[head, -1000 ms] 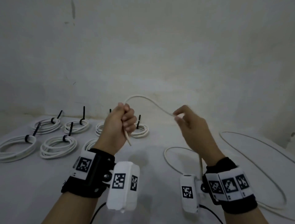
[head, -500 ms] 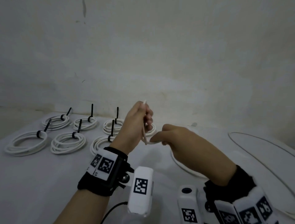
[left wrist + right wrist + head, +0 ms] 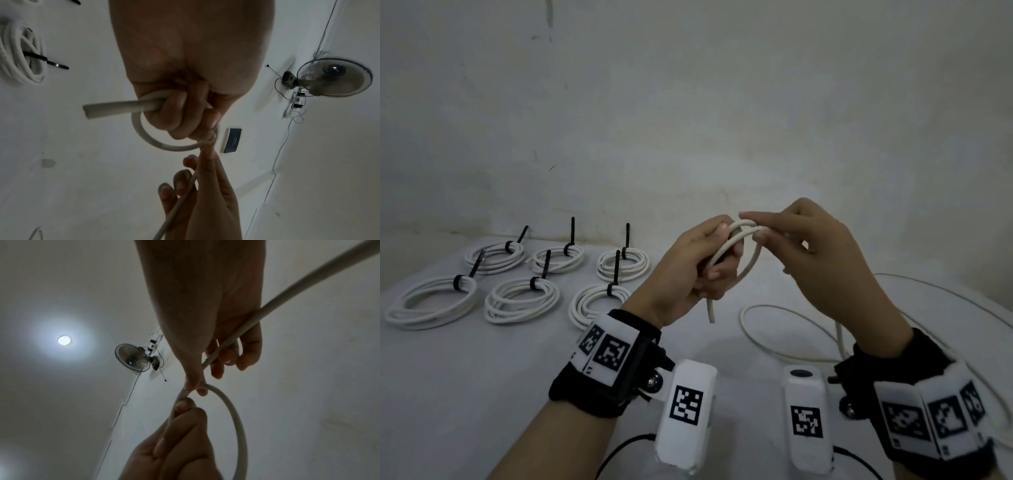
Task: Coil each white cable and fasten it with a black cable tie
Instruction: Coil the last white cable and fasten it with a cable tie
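Both hands are raised above the white table (image 3: 482, 377) with a white cable (image 3: 751, 262) between them. My left hand (image 3: 709, 260) grips the cable near its cut end (image 3: 711, 313), which hangs down below the fist (image 3: 176, 116). One small loop (image 3: 148, 138) curves round the left fingers. My right hand (image 3: 808, 253) pinches the top of that loop (image 3: 185, 392) between thumb and forefinger, right against the left hand. The rest of the cable (image 3: 791, 342) trails over the table to the right.
Several coiled white cables, each bound with a black cable tie (image 3: 616, 270), lie in two rows at the back left of the table, one of them (image 3: 431, 303) at the far left. A wall rises close behind. A wall fan (image 3: 333, 76) shows in the wrist views.
The right hand has come in from the right and laid the cable over the left hand, forming a first loop. Both hands have shifted slightly right in view.
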Motion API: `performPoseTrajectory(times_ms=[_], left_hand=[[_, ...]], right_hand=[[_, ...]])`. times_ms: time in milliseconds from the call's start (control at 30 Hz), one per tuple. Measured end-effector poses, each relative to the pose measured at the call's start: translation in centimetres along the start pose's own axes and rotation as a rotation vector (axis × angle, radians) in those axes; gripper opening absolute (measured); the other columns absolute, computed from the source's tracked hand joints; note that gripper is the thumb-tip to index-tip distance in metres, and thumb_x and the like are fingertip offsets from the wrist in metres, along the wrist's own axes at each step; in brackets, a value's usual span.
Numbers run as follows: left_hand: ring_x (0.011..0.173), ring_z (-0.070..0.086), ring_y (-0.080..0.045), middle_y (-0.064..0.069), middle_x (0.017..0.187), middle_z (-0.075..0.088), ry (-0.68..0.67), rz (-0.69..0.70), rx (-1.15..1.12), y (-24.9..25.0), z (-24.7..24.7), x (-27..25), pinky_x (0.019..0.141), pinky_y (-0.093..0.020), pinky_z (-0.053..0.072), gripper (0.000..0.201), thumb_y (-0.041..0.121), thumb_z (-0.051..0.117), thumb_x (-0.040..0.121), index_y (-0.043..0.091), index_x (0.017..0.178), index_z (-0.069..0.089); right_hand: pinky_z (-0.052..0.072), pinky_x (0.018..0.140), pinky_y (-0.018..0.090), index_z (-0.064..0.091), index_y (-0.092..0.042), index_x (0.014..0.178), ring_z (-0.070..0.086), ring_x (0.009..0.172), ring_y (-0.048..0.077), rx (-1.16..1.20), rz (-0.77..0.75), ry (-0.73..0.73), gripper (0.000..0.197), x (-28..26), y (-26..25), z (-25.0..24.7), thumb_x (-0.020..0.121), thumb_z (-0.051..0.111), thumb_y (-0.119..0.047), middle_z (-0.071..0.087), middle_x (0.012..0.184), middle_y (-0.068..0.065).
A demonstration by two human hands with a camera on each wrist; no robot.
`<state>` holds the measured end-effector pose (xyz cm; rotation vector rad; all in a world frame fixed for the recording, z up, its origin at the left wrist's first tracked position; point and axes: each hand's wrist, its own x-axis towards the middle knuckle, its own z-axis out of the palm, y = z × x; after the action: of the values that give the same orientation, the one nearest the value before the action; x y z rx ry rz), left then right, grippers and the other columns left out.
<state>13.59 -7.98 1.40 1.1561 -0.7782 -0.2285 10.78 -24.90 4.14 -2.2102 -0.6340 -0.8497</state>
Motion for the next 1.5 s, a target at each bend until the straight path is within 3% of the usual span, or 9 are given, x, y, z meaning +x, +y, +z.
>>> performPoseTrajectory(times_ms=[167,300,567,733,933,1067,1233,1367,1500], left_hand=[[0.036,0.021,-0.002,0.007,0.047,0.028,-0.061,-0.049,-0.096,0.1,-0.1,0.1,0.038,-0.015,0.021,0.03,0.027,0.035,0.093,0.014,0.07,0.049],[0.032,0.022,-0.001,0.009,0.041,0.028,-0.051,-0.156,-0.243,0.3,-0.1,0.1,0.034,-0.015,0.019,0.03,0.021,0.034,0.088,0.019,0.058,0.041],[0.036,0.011,-0.004,0.011,0.04,0.028,-0.003,-0.22,-0.385,0.3,0.4,0.3,0.035,-0.016,0.015,0.036,0.028,0.035,0.087,0.02,0.053,0.04],[0.036,0.014,-0.003,0.01,0.043,0.03,0.059,-0.028,-0.52,0.9,0.2,0.5,0.035,-0.014,0.017,0.039,0.032,0.034,0.092,0.019,0.057,0.046],[0.041,0.013,-0.005,0.009,0.046,0.034,0.148,0.221,-0.618,2.4,-2.1,0.1,0.035,-0.014,0.024,0.04,0.029,0.031,0.095,0.018,0.061,0.048],[0.041,0.014,-0.005,0.008,0.047,0.035,0.156,0.293,-0.652,3.1,-3.0,-0.1,0.036,-0.014,0.027,0.036,0.028,0.035,0.092,0.016,0.061,0.049],[0.042,0.017,-0.004,0.007,0.048,0.036,0.188,0.345,-0.684,3.2,-4.1,-0.3,0.038,-0.015,0.028,0.043,0.029,0.031,0.098,0.015,0.063,0.05],[0.037,0.028,-0.002,0.008,0.049,0.034,0.285,0.354,-0.603,3.4,-4.0,-0.3,0.039,-0.014,0.03,0.044,0.032,0.026,0.102,0.016,0.066,0.045],[0.036,0.027,-0.002,0.009,0.047,0.031,0.426,0.31,-0.361,3.2,-2.6,0.2,0.039,-0.015,0.03,0.04,0.034,0.02,0.103,0.015,0.072,0.036]], right_hand=[[0.04,0.067,0.008,0.064,-0.038,0.084,0.057,0.076,-0.003,0.072,0.015,0.029,0.017,0.0,-0.9,0.6,0.093,0.058,-0.025,0.062,0.078,-0.011],[0.055,0.066,0.029,0.067,-0.019,0.078,0.067,0.057,0.007,0.215,0.124,0.01,0.021,0.0,-1.1,1.2,0.095,0.056,-0.017,0.066,0.065,-0.005],[0.057,0.062,0.037,0.068,-0.015,0.083,0.068,0.054,0.014,0.288,0.166,0.062,0.019,-0.2,-1.2,1.6,0.096,0.054,-0.017,0.067,0.066,0.002],[0.058,0.064,0.034,0.064,-0.022,0.098,0.065,0.055,0.012,0.238,0.161,0.101,0.017,-0.1,-0.3,1.0,0.099,0.048,-0.016,0.065,0.073,-0.001],[0.056,0.055,0.032,0.041,-0.037,0.103,0.055,0.046,0.012,0.228,0.159,-0.044,0.031,-0.2,0.8,0.5,0.097,0.045,-0.008,0.056,0.079,-0.002],[0.057,0.066,0.029,0.035,-0.055,0.11,0.067,0.058,0.009,0.057,0.111,-0.299,0.047,-0.5,1.2,1.2,0.097,0.048,-0.012,0.057,0.088,-0.004],[0.051,0.072,0.017,0.004,-0.071,0.128,0.061,0.07,0.006,-0.201,0.087,-0.579,0.083,-0.8,2.3,2.3,0.097,0.047,-0.008,0.051,0.095,-0.006],[0.045,0.067,0.019,0.024,-0.056,0.141,0.049,0.068,-0.004,-0.412,0.024,-0.547,0.072,-1.1,1.5,2.9,0.096,0.045,-0.003,0.038,0.096,-0.004],[0.034,0.057,0.028,0.038,-0.043,0.139,0.036,0.063,0.009,-0.526,-0.087,-0.635,0.07,-1.6,-2.3,3.9,0.089,0.038,0.007,0.023,0.092,-0.003]])
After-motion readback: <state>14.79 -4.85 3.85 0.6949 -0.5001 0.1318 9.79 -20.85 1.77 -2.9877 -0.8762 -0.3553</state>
